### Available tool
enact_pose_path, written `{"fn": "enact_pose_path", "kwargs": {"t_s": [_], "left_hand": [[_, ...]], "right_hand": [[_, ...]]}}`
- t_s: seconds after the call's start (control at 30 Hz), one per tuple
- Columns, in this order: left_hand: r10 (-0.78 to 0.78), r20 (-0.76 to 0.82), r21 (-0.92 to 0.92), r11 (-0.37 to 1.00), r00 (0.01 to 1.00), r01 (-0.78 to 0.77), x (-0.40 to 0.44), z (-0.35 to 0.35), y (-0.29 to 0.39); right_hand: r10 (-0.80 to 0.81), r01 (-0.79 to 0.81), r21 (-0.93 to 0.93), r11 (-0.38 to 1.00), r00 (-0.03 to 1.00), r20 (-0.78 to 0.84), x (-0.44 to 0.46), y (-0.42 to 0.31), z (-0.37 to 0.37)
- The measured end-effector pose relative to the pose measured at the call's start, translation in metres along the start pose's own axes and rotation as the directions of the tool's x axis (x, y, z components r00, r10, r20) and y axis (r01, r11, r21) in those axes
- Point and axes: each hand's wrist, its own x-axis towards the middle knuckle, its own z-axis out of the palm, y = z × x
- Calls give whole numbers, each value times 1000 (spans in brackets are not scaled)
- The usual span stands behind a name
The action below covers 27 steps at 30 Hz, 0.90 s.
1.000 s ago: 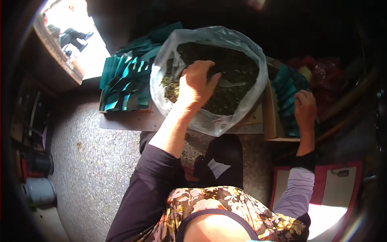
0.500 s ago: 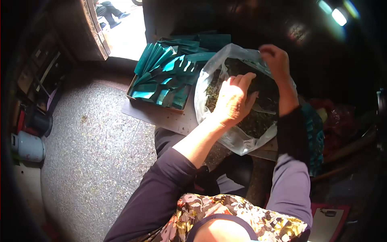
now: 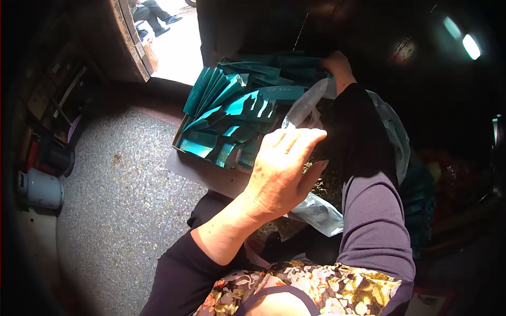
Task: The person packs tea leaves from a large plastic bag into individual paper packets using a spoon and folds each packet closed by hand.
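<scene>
My left hand (image 3: 284, 171) hovers over the near left side of a clear plastic bag (image 3: 319, 213), fingers stretched out and thumb apart, with nothing visible in it. Dried dark-green leaf material (image 3: 319, 187) shows inside the bag, partly covered by my hand and right sleeve. Across the bag reaches my right arm. My right hand (image 3: 339, 67) is at the far right end of a box of teal paper packets (image 3: 245, 102), beside the packets at the back. Its fingertips are lost in shadow, so what they touch is unclear.
The box and bag rest on a low board (image 3: 200, 173) in front of my knees. More teal packets (image 3: 421, 200) lie in shade on the right. A white canister (image 3: 45, 188) stands far left. Beyond the wooden door (image 3: 129, 42), a person's legs (image 3: 153, 16) show outside.
My right hand has moved from the bag's far rim to the back of the packet box. My left hand has drawn back toward me and left. The bag's opening has shifted and sagged.
</scene>
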Motion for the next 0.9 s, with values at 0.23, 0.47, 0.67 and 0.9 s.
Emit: {"fn": "enact_pose_path", "kwargs": {"t_s": [0.23,0.47,0.67,0.9], "left_hand": [[-20,20,-16,1000,1000,20,-2,-3,2],[-2,6,-18,1000,1000,2,-3,16,1],[29,-52,-14,999,998,-30,-1,42,1],[3,-79,176,984,997,11,1,72,14]], "right_hand": [[-57,55,27,998,997,52,19,22,29],[98,-65,187,980,980,-172,-13,7,-38],[113,42,441,896,941,-319,-87,15,-134],[192,-88,732,675,980,-59,-233,24,-186]]}}
